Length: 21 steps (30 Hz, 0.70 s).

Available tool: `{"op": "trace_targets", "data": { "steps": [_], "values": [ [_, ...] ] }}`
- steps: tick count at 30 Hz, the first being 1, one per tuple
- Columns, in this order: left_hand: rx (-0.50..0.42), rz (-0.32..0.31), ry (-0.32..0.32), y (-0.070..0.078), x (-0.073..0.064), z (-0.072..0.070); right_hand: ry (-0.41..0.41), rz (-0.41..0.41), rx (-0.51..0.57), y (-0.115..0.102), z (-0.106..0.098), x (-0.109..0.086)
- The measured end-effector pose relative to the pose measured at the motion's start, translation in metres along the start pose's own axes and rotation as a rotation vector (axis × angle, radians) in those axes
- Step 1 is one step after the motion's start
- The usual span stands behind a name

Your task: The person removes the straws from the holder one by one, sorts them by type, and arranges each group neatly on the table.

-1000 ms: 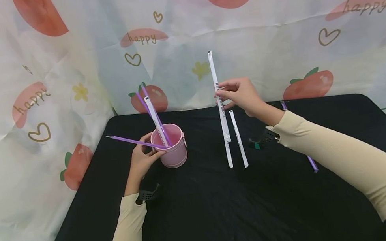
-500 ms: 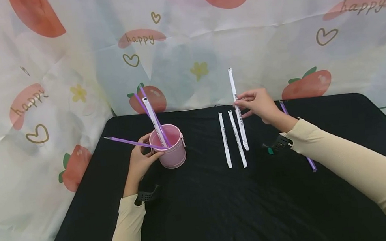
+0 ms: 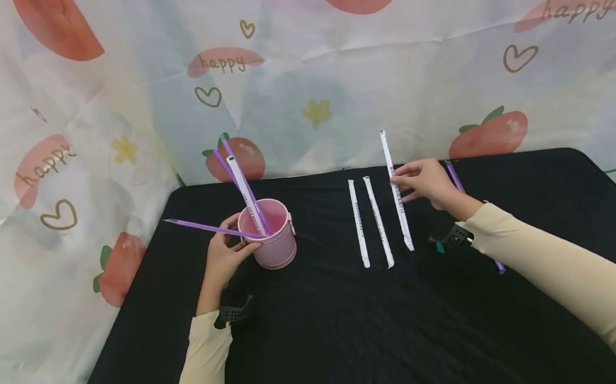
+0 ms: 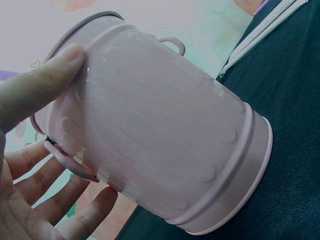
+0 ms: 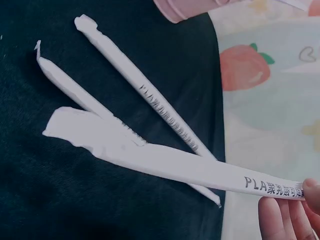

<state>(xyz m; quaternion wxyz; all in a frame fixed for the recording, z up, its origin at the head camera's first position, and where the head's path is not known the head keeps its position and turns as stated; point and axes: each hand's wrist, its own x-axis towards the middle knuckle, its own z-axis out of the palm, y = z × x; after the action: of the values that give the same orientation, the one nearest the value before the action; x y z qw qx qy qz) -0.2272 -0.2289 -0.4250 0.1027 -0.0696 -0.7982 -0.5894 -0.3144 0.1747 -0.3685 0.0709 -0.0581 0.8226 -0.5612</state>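
Note:
My left hand grips a small pink bucket by its side, thumb near the rim in the left wrist view. In the bucket stand a white paper-wrapped straw and thin purple sticks. Another purple stick, pointed like a pencil, leans far out to the left over the rim. My right hand pinches a paper-wrapped straw near its middle; its near end hangs close over the table. Left of it lie two more wrapped straws, side by side.
Beyond my right hand a purple stick lies on the black table cloth, partly hidden by my forearm. A fruit-patterned curtain stands behind the table's back edge and along the left.
My right hand has moved right and down with the wrapped straw, from over the two lying straws to a place right of them. My left hand stays on the bucket.

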Motion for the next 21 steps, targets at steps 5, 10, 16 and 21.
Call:
{"op": "trace_targets", "data": {
  "steps": [5, 10, 16, 21],
  "values": [
    [0.01, 0.005, -0.001, 0.0, 0.0, -0.001, 0.001, 0.012, -0.015, 0.011, 0.001, 0.002],
    [0.008, 0.01, -0.001, 0.0, 0.0, -0.001, -0.004, 0.03, -0.017, 0.021, 0.003, 0.004],
    [0.007, 0.015, 0.0, 0.0, 0.0, -0.001, -0.013, 0.06, -0.029, 0.03, 0.006, 0.006],
    [0.014, 0.02, -0.002, -0.001, 0.0, -0.001, -0.025, 0.09, -0.028, 0.037, 0.008, 0.007]
  ]
}}
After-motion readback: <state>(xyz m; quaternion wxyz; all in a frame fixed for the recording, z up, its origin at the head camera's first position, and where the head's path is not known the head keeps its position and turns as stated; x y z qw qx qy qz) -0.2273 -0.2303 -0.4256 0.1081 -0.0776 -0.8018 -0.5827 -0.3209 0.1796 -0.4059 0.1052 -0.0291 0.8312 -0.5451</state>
